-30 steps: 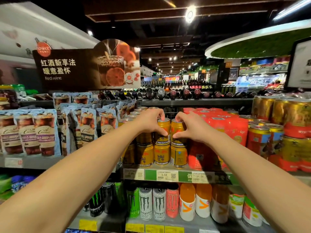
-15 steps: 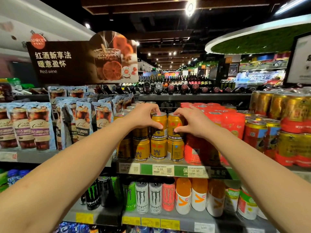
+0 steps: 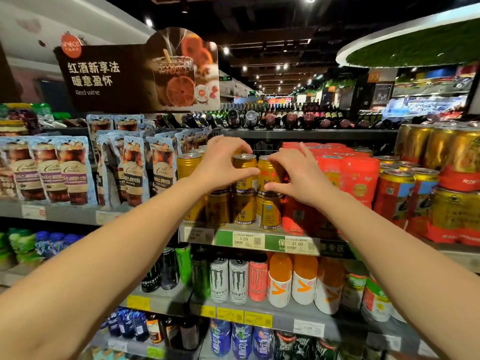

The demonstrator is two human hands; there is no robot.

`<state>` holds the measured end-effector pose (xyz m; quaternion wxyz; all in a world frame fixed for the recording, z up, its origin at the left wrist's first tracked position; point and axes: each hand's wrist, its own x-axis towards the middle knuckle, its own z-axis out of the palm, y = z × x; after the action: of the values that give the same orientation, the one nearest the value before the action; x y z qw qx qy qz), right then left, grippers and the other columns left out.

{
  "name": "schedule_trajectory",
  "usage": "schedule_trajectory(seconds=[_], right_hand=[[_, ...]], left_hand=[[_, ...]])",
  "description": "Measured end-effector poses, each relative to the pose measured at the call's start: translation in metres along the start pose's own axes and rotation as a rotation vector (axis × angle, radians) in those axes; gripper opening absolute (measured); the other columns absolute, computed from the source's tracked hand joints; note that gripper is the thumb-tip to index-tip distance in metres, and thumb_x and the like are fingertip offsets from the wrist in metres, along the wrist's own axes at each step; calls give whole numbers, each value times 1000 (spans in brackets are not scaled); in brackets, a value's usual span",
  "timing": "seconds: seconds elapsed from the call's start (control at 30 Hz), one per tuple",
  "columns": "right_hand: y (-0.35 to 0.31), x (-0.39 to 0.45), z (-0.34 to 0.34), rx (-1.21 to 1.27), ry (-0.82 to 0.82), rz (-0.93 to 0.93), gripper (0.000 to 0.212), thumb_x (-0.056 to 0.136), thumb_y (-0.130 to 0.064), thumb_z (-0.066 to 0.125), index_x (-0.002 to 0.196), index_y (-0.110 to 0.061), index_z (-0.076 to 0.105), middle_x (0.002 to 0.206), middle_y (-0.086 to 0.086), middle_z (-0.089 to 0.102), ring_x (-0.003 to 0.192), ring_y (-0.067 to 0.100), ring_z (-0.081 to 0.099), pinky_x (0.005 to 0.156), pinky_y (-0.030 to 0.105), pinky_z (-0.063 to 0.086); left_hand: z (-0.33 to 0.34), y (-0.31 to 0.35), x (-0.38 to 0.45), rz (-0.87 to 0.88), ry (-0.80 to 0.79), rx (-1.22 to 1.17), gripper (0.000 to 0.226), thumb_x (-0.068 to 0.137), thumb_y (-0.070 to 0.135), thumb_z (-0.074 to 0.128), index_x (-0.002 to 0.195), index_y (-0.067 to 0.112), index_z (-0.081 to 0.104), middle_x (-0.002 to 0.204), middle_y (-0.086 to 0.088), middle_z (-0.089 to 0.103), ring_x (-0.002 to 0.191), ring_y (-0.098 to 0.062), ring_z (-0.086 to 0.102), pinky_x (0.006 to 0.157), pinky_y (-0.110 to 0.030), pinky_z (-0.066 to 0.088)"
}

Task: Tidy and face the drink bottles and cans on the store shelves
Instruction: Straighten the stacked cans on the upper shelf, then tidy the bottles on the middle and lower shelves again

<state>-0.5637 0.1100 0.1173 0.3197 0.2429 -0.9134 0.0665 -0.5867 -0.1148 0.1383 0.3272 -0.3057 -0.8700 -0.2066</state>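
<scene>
Gold energy-drink cans stand stacked two high on the upper shelf (image 3: 275, 241). My left hand (image 3: 220, 162) curls around the top-row gold can left of centre (image 3: 243, 172), thumb on its front and fingers over its rim. My right hand (image 3: 293, 172) grips the neighbouring top-row gold can (image 3: 267, 175), thumb low on its label and fingers behind the rim. The two cans stand upright and touch side by side. Another gold can (image 3: 187, 167) stands free to the left. Bottom-row gold cans (image 3: 268, 213) sit below with labels partly turned.
Red multipacks (image 3: 348, 175) press against the right side of the gold cans. Coffee pouches (image 3: 135, 172) hang to the left. The shelf below holds Monster cans (image 3: 238, 279) and orange bottles (image 3: 279, 281). More gold and red cans (image 3: 439, 162) fill the far right. Wine bottles (image 3: 291, 120) lie above.
Both hands have stayed on the same two top-row cans, the fingers shifting around the rims. The head camera has moved closer and tilted down a little.
</scene>
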Motion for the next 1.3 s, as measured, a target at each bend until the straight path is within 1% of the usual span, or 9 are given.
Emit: schedule_trajectory(seconds=[0.17,0.37,0.53,0.67,0.8,0.9,1.07,1.2,1.3], right_hand=[[-7,-30,19,85,240,-42,62,81,-43,76,132,-15,55,135,8,58,137,28,44,122,53,14],[-25,-96,49,328,413,12,40,82,-26,76,115,-6,64,121,11,64,123,27,53,115,39,29],[-29,-168,79,489,413,229,27,84,-15,76,108,-8,65,109,3,62,109,16,52,99,11,31],[-28,-219,112,574,331,475,24,86,-15,75,107,-15,64,107,-7,59,106,12,53,92,6,33],[-13,-261,151,595,372,722,27,87,-18,75,110,-16,61,101,-1,62,93,19,61,82,27,51],[1,-282,170,502,380,894,28,85,-16,76,107,-8,61,91,9,65,81,23,62,73,35,53],[25,-295,198,476,251,1083,24,87,-27,70,101,-12,58,90,4,61,78,19,56,58,17,32],[31,-292,218,442,228,1088,33,84,-23,71,110,-10,55,105,11,63,95,31,61,77,38,48],[33,-288,221,438,278,1095,37,82,-17,74,115,-10,57,112,11,65,101,30,61,76,30,41]], left_hand=[[19,28,-47,7,181,-158,33,78,56,70,97,29,64,105,12,68,107,-11,61,101,-44,43],[56,63,-121,-128,319,-333,23,82,30,80,92,19,62,98,3,66,98,-10,62,89,-24,47],[110,86,-176,-341,352,-477,25,79,32,78,87,14,64,89,4,65,85,-9,63,78,-25,50],[156,100,-209,-613,266,-655,23,77,27,84,88,21,64,80,-2,65,69,-7,56,67,-20,46],[208,97,-228,-822,174,-764,28,74,37,85,90,36,62,75,8,61,64,-7,52,65,-26,47],[240,91,-231,-938,192,-776,34,74,24,86,92,36,59,84,12,69,73,-7,63,72,-22,51],[282,86,-227,-1021,123,-733,44,69,15,82,102,33,58,101,7,63,92,-16,62,78,-31,48],[307,84,-223,-1039,165,-649,45,71,31,82,110,29,59,105,6,60,96,-20,63,82,-41,53],[322,82,-222,-1069,215,-628,50,67,33,83,110,33,58,106,7,61,95,-17,64,82,-50,56]])
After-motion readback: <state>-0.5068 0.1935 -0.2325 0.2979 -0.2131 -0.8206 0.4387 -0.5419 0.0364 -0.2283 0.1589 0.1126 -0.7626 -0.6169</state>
